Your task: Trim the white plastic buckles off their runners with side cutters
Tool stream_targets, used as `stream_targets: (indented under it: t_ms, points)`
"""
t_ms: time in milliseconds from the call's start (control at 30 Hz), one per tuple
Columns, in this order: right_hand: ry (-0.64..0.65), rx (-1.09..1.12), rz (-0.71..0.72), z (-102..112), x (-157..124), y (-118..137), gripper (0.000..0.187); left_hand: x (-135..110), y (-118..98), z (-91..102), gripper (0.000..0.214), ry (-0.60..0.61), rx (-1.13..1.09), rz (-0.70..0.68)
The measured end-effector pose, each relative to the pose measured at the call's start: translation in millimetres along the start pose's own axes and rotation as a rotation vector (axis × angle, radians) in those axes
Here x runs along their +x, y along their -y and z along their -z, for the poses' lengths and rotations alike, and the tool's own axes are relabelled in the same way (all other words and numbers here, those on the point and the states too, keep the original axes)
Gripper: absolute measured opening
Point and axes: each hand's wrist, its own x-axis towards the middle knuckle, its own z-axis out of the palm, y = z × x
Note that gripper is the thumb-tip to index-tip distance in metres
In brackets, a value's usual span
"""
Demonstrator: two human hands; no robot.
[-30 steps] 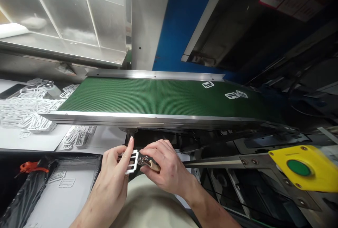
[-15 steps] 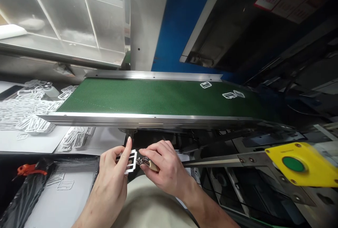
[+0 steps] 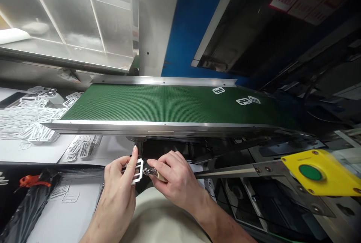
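My left hand (image 3: 117, 186) pinches a white rectangular buckle (image 3: 137, 171) upright between thumb and fingers, just below the conveyor's front edge. My right hand (image 3: 177, 181) grips a small metal clasp or tool with a tan handle (image 3: 155, 173), its metal end touching or almost touching the buckle's right side. The fingers hide most of the handle. Behind my hands, a green mesh conveyor belt (image 3: 169, 104) carries several white buckles (image 3: 244, 101) near its right end. A heap of similar white buckles (image 3: 28, 123) lies left of the belt.
A stainless steel rail (image 3: 158, 128) runs along the belt's near side. A yellow control box with a green button (image 3: 311, 172) stands at the right. On the left are black plastic sheeting (image 3: 17, 220), an orange object (image 3: 32, 179) and a white sheet (image 3: 67, 205).
The whole view has drifted slightly, and my hands have moved a little left with the buckle and tool. Both hands keep the same hold.
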Motion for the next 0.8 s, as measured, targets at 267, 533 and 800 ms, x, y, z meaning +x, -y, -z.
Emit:
stream_targets:
  t_ms: [267, 533, 800]
  points:
    - [0.024, -0.04, 0.03, -3, 4, -2, 0.022, -2, 0, -1.5, 0.093, -0.001, -0.003, 0.026]
    - [0.193, 0.521, -0.294, 18, 13, 1, 0.026, 7, 9, 8.6, 0.043, 0.192, -0.494, 0.278]
    - [0.201, 0.218, -0.052, 50, 29, -13, 0.029, 4, 17, 15.6, 0.027, 0.228, -0.854, 0.357]
